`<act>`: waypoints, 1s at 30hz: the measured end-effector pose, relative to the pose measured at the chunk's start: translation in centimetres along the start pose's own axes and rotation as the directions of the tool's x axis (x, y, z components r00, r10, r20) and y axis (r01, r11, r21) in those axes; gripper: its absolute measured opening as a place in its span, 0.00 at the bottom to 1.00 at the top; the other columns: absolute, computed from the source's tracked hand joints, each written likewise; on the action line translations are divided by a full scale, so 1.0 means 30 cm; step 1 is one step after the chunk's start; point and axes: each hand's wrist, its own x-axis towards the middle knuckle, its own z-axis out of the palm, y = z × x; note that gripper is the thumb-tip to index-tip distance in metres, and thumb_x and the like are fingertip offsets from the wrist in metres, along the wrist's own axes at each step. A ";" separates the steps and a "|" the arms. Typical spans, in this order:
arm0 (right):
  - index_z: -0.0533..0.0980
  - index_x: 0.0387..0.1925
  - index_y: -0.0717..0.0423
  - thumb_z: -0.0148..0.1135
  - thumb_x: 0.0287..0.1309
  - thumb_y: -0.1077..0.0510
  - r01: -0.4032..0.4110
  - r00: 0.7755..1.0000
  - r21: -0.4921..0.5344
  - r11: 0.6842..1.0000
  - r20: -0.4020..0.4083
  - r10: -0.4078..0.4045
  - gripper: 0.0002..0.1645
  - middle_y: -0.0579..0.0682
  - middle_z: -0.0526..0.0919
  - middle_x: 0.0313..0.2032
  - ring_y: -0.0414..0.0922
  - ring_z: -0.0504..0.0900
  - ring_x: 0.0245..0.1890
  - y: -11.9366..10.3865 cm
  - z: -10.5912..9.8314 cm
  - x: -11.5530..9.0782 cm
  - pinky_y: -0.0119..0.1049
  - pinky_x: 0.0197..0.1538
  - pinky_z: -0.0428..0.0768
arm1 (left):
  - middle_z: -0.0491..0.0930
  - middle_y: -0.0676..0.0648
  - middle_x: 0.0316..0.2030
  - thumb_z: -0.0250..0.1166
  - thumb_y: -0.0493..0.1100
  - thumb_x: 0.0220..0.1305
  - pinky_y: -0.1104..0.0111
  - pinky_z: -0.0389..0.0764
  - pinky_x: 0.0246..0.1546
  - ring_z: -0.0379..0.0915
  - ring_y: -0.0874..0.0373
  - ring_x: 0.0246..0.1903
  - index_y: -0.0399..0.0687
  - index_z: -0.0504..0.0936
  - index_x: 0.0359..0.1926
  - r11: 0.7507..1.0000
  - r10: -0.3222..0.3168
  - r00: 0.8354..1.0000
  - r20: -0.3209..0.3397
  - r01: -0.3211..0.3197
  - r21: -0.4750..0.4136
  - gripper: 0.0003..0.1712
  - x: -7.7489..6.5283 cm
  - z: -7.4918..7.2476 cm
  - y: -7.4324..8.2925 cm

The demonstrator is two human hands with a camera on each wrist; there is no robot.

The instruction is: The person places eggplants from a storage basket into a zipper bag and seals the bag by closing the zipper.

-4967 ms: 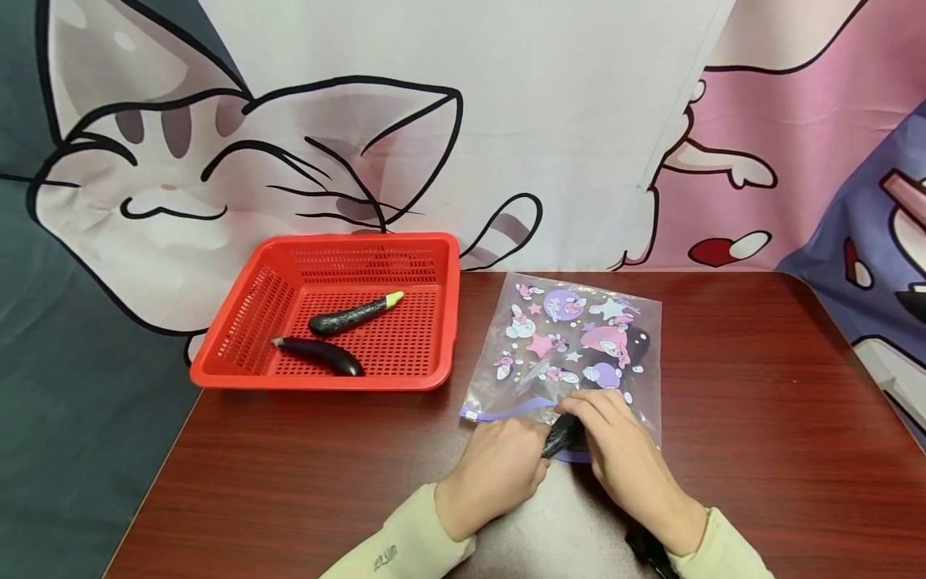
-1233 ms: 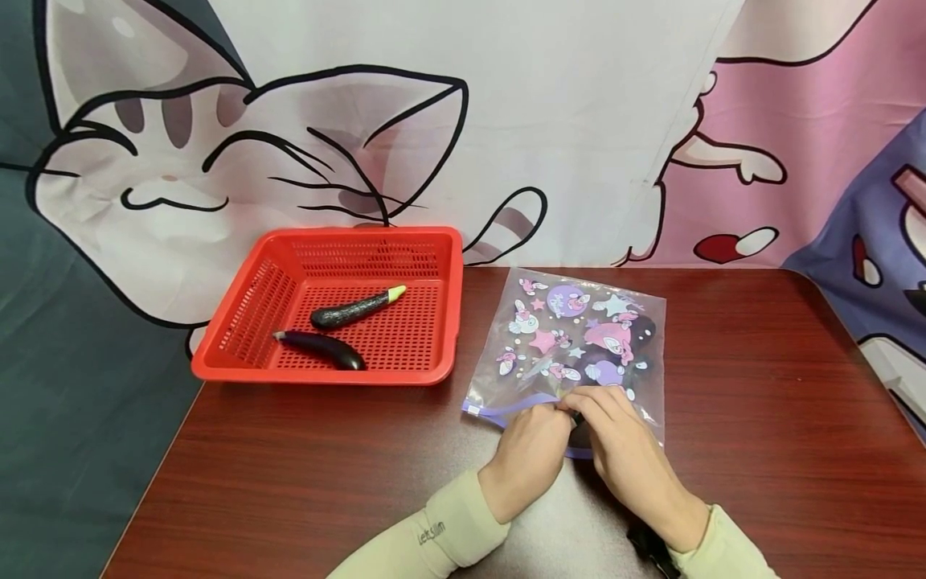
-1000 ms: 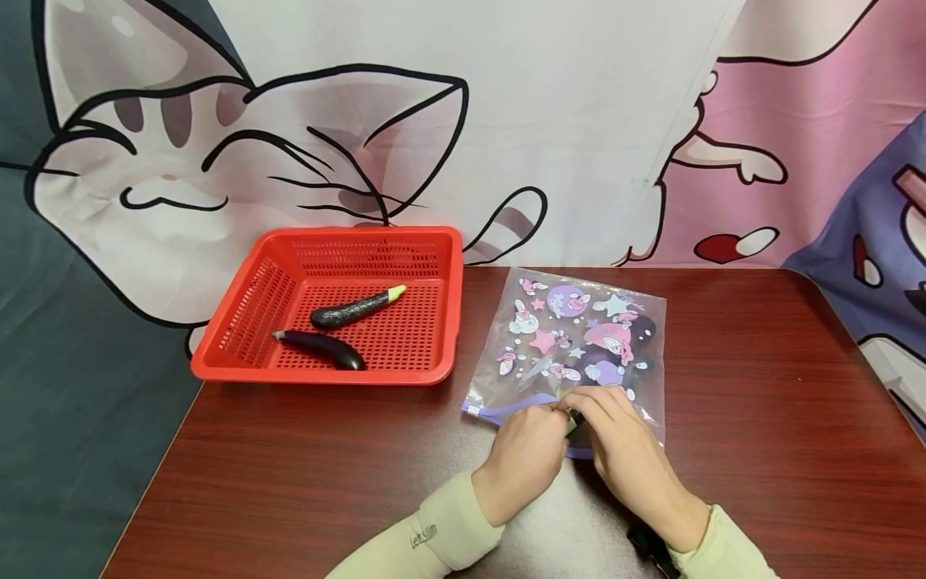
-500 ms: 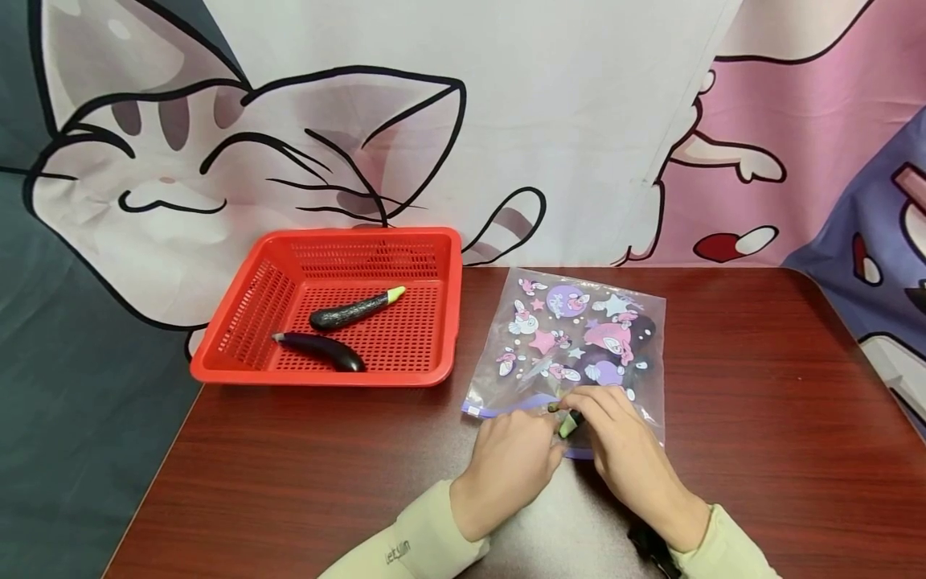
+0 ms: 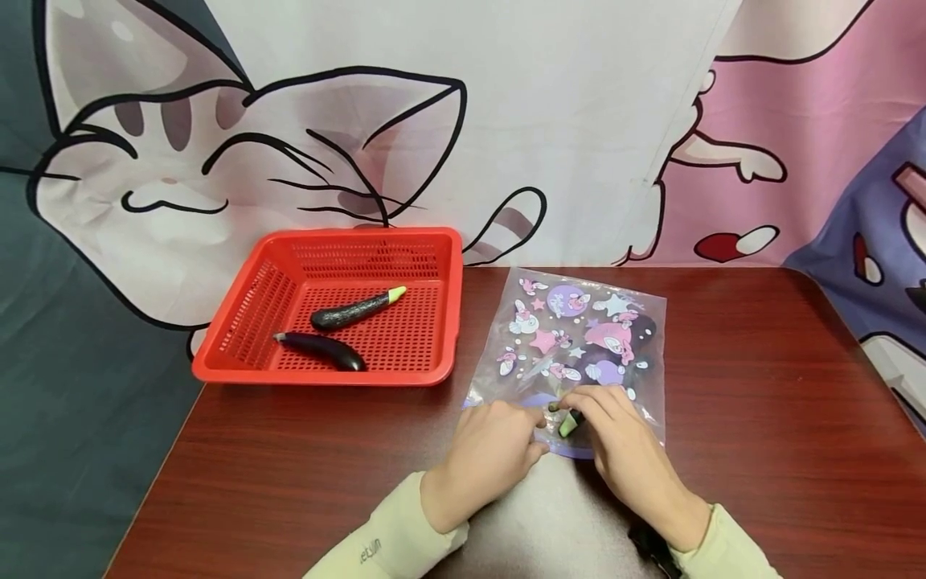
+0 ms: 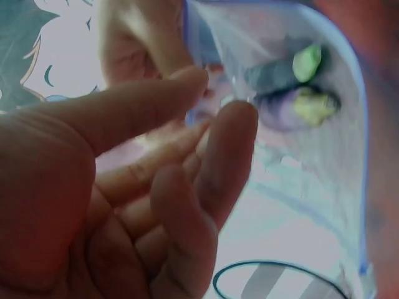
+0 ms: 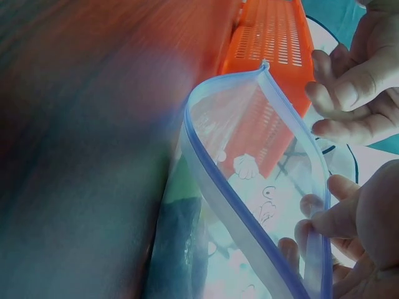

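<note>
A clear zip bag [image 5: 535, 346] with pink and purple cartoon prints lies on the table, its purple-edged mouth spread towards me. Just within that mouth is a dark green cucumber-like vegetable [image 5: 571, 423] with a pale green end. Beside it in the left wrist view lies a purple eggplant [image 6: 279, 111] with a yellow-green cap, inside the bag. My right hand [image 5: 625, 454] pinches the bag's upper rim between thumb and fingers, holding the mouth apart. Near the left part of the mouth, my left hand [image 5: 488, 452] holds nothing, its fingers loosely bent.
To the left of the bag stands a red perforated basket [image 5: 325, 375]. In it lie another dark vegetable with a pale green end [image 5: 354, 311] and a dark eggplant [image 5: 321, 350]. A cartoon-printed cloth [image 5: 579, 121] hangs behind the brown table [image 5: 767, 386].
Five seconds ago my left hand gripped the dark green vegetable at the bag's mouth. The vegetable went in, and my left hand let go and moved left. My right hand stayed put.
</note>
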 end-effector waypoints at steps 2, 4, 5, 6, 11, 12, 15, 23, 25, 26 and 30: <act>0.79 0.49 0.60 0.30 0.78 0.56 0.009 1.000 -0.001 1.000 -0.006 -0.009 0.27 0.49 0.80 0.49 0.48 0.75 0.48 0.000 -0.002 0.002 0.32 0.56 0.67 | 0.77 0.58 0.19 0.74 0.51 0.56 0.64 0.70 0.18 0.79 0.57 0.22 0.59 0.82 0.27 0.999 0.034 0.999 0.026 -0.034 0.012 0.09 0.004 -0.017 -0.014; 0.79 0.48 0.60 0.31 0.78 0.56 0.015 1.000 -0.003 1.000 -0.010 -0.016 0.27 0.49 0.80 0.49 0.48 0.75 0.48 0.001 -0.003 0.004 0.33 0.55 0.68 | 0.82 0.58 0.23 0.74 0.51 0.58 0.64 0.73 0.20 0.81 0.58 0.25 0.58 0.86 0.33 0.997 0.072 0.996 0.052 -0.073 0.015 0.06 0.008 -0.034 -0.028; 0.79 0.48 0.60 0.31 0.78 0.56 0.016 1.000 -0.003 1.000 -0.010 -0.016 0.27 0.49 0.80 0.49 0.48 0.75 0.48 0.001 -0.004 0.005 0.33 0.55 0.68 | 0.84 0.58 0.26 0.73 0.51 0.59 0.64 0.75 0.22 0.82 0.59 0.27 0.58 0.87 0.35 0.996 0.089 0.994 0.063 -0.090 0.018 0.06 0.009 -0.043 -0.035; 0.79 0.48 0.60 0.31 0.78 0.56 0.016 1.000 -0.004 1.000 -0.009 -0.016 0.27 0.49 0.80 0.49 0.48 0.75 0.47 0.000 -0.004 0.005 0.34 0.55 0.68 | 0.85 0.58 0.29 0.73 0.51 0.60 0.63 0.77 0.24 0.82 0.59 0.28 0.58 0.88 0.38 0.994 0.105 0.992 0.071 -0.107 0.020 0.07 0.011 -0.050 -0.042; 0.79 0.48 0.60 0.30 0.78 0.55 0.002 1.000 -0.003 1.000 0.007 -0.002 0.27 0.49 0.80 0.49 0.48 0.75 0.48 -0.001 -0.004 0.004 0.35 0.55 0.69 | 0.87 0.57 0.35 0.72 0.50 0.61 0.61 0.81 0.31 0.84 0.59 0.33 0.56 0.88 0.42 0.989 0.144 0.987 0.072 -0.146 0.024 0.10 0.015 -0.086 -0.073; 0.79 0.48 0.60 0.30 0.78 0.55 0.002 1.000 -0.004 1.000 0.006 -0.002 0.27 0.49 0.80 0.49 0.48 0.75 0.48 -0.001 -0.003 0.004 0.35 0.54 0.69 | 0.87 0.57 0.33 0.71 0.50 0.62 0.61 0.80 0.30 0.84 0.59 0.32 0.56 0.88 0.41 0.989 0.145 0.987 0.070 -0.147 0.023 0.08 0.015 -0.093 -0.079; 0.79 0.48 0.60 0.30 0.78 0.56 0.010 1.000 -0.002 1.000 -0.002 -0.010 0.27 0.49 0.80 0.49 0.48 0.75 0.47 -0.001 -0.001 0.005 0.35 0.54 0.69 | 0.84 0.56 0.27 0.71 0.50 0.62 0.62 0.77 0.25 0.82 0.58 0.27 0.55 0.85 0.35 0.989 0.142 0.988 0.065 -0.144 0.030 0.06 0.015 -0.114 -0.097; 0.78 0.48 0.61 0.30 0.78 0.57 0.022 1.000 -0.004 1.000 -0.004 -0.022 0.27 0.49 0.80 0.49 0.48 0.75 0.47 0.002 0.002 0.009 0.34 0.54 0.69 | 0.86 0.53 0.31 0.72 0.47 0.61 0.63 0.77 0.22 0.82 0.55 0.26 0.51 0.87 0.41 0.978 0.184 0.981 0.067 -0.189 0.088 0.09 0.033 -0.160 -0.135; 0.78 0.48 0.61 0.30 0.78 0.57 0.020 1.000 -0.003 1.000 -0.003 -0.020 0.27 0.49 0.80 0.49 0.48 0.75 0.47 0.002 0.002 0.008 0.34 0.54 0.69 | 0.87 0.54 0.32 0.72 0.47 0.61 0.64 0.77 0.21 0.82 0.56 0.27 0.51 0.87 0.42 0.978 0.185 0.981 0.061 -0.190 0.090 0.09 0.034 -0.171 -0.145; 0.78 0.48 0.61 0.30 0.78 0.57 0.020 1.000 -0.002 1.000 -0.005 -0.020 0.27 0.49 0.80 0.49 0.48 0.75 0.47 0.002 0.002 0.007 0.35 0.54 0.69 | 0.86 0.54 0.32 0.72 0.46 0.61 0.64 0.76 0.21 0.82 0.57 0.27 0.51 0.87 0.41 0.978 0.184 0.981 0.056 -0.189 0.089 0.08 0.035 -0.177 -0.151; 0.78 0.48 0.60 0.30 0.78 0.57 0.014 1.000 0.001 1.000 -0.005 -0.014 0.27 0.49 0.80 0.49 0.48 0.75 0.47 0.000 0.003 0.004 0.35 0.53 0.69 | 0.84 0.54 0.28 0.70 0.43 0.61 0.65 0.74 0.20 0.79 0.58 0.25 0.50 0.86 0.37 0.982 0.173 0.985 0.027 -0.174 0.069 0.04 0.044 -0.205 -0.182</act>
